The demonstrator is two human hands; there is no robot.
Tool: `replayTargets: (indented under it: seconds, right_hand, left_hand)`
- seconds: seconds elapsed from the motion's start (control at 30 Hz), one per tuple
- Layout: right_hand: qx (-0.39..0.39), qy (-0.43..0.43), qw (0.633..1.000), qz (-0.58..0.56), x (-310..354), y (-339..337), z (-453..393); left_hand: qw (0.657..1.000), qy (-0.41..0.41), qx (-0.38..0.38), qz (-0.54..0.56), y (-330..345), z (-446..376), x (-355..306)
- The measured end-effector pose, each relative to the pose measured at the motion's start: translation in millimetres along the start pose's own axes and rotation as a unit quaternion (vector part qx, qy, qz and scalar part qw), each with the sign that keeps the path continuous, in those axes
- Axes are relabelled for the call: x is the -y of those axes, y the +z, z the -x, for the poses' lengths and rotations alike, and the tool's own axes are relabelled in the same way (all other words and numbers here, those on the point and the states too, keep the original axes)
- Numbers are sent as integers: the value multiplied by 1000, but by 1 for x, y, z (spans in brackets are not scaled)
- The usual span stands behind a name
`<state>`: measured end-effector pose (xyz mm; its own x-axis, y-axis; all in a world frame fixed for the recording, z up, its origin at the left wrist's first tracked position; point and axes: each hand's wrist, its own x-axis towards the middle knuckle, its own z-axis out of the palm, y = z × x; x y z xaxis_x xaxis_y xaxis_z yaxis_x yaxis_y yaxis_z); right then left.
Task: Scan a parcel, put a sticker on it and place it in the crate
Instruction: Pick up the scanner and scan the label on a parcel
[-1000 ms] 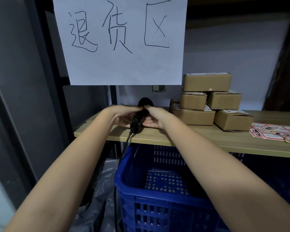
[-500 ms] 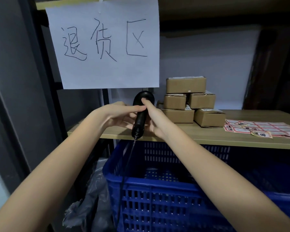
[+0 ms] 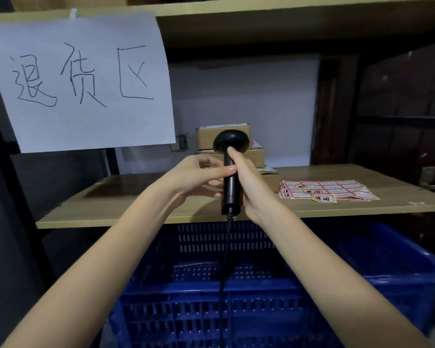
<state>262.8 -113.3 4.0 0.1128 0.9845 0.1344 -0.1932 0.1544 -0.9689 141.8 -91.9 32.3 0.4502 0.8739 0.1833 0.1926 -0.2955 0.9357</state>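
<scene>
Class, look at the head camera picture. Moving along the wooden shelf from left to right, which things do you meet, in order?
Handwritten paper sign hanging above → left hand → black scanner → right hand → sticker sheet.

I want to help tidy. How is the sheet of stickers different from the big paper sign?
The sticker sheet lies flat on the shelf; the paper sign hangs from the shelf above. The sticker sheet has red-edged labels; the paper sign is plain white with large handwritten characters. The sign looks far bigger. Both are paper with writing.
</scene>
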Motion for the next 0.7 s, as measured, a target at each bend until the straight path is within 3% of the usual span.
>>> replayTargets:
  seconds: [0.1, 0.23, 0.33, 0.43, 0.5, 0.6, 0.7]
  right_hand:
    - [4, -5, 999, -36, 7, -9, 1]
    - [-61, -36, 997, -23, 8, -17, 4]
    - [-82, -57, 995, -21, 4, -17, 4]
    - [-76, -77, 994, -24, 2, -18, 4]
    - [-70, -87, 993, -27, 1, -18, 4]
    - [-65, -92, 993, -21, 1, -15, 1]
    - [-60, -100, 993, -10, 2, -11, 0]
  left_hand:
    - [996, 46, 12, -76, 6, -10, -7]
    - [972, 91, 62, -207, -8, -21, -24]
    - [972, 155, -38, -174, -25, -47, -19]
    - [935, 212, -185, -216, -30, -76, 4]
    - [920, 216, -217, -247, -28, -92, 19]
    - [929, 195, -226, -220, -32, -111, 26]
    - [903, 194, -278, -265, -41, -131, 24]
